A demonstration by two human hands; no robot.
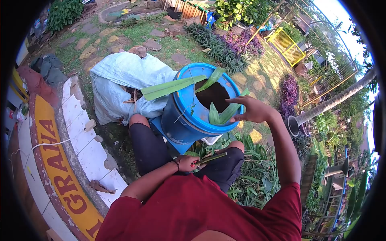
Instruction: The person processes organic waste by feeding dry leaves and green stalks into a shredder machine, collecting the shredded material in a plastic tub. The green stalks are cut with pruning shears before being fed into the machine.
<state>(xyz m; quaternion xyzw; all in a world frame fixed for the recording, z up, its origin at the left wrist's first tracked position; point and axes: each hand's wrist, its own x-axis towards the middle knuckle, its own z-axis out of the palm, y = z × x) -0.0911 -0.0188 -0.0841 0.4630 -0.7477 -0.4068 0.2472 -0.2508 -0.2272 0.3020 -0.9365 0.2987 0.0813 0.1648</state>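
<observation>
My left hand [187, 163] is closed low over my lap, around a small red-handled tool, mostly hidden by the fingers. A cut green stalk [214, 158] sticks out to the right from the same hand. Over the right rim of a blue barrel [181, 116], my right hand [255, 109] reaches with thumb and fingers apart, close to cut leaf pieces [225, 114]. The barrel's lid ring has a dark round opening [217, 96]. A long leaf strip [173, 87] lies across its left edge, and another leaf piece [211, 79] leans over the back.
A pale woven sack [132, 74] with dry debris in its mouth leans at the barrel's left. Loose green leaves [257, 176] cover the ground at right. A tiled ledge [86, 136] with a white cable runs along the left. Stone paving and plants lie beyond.
</observation>
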